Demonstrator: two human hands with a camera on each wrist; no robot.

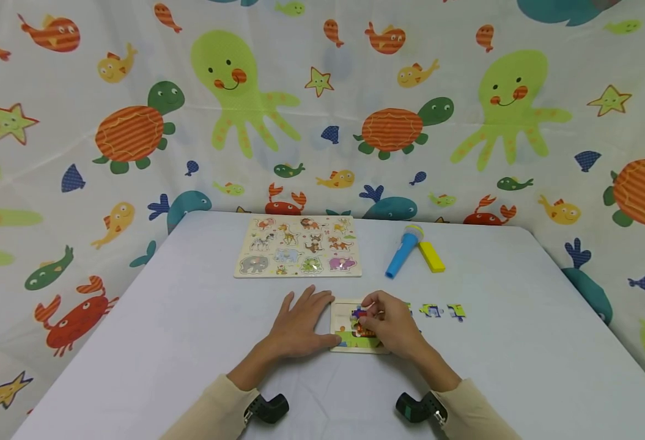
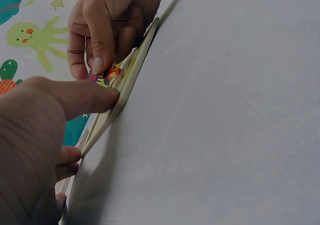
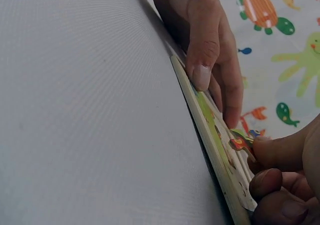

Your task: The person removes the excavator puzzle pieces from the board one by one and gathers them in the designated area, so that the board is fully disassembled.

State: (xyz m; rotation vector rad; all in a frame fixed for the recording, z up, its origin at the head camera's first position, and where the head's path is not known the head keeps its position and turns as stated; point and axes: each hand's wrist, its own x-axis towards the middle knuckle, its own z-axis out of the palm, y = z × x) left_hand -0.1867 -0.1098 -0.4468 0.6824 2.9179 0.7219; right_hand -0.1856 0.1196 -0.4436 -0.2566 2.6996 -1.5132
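Observation:
A small wooden jigsaw tray (image 1: 342, 313) lies on the white table between my hands, partly filled with a colourful picture over a green strip. My left hand (image 1: 302, 327) is spread at its left side, the thumb pressing on the near left corner and the fingers along the edge. Over the tray, my right hand (image 1: 398, 325) pinches a puzzle piece (image 3: 240, 144) with red, orange and green on it between thumb and fingers. The piece is close above the picture, near the fitted part. The right hand covers the tray's right side in the head view.
Right of the tray lie loose puzzle pieces (image 1: 431, 310), one partly behind my right hand. Farther back are a large animal peg board (image 1: 294, 275), a blue toy microphone (image 1: 403, 253) and a yellow block (image 1: 431, 257). A sea-animal curtain (image 1: 311, 55) hangs behind the table.

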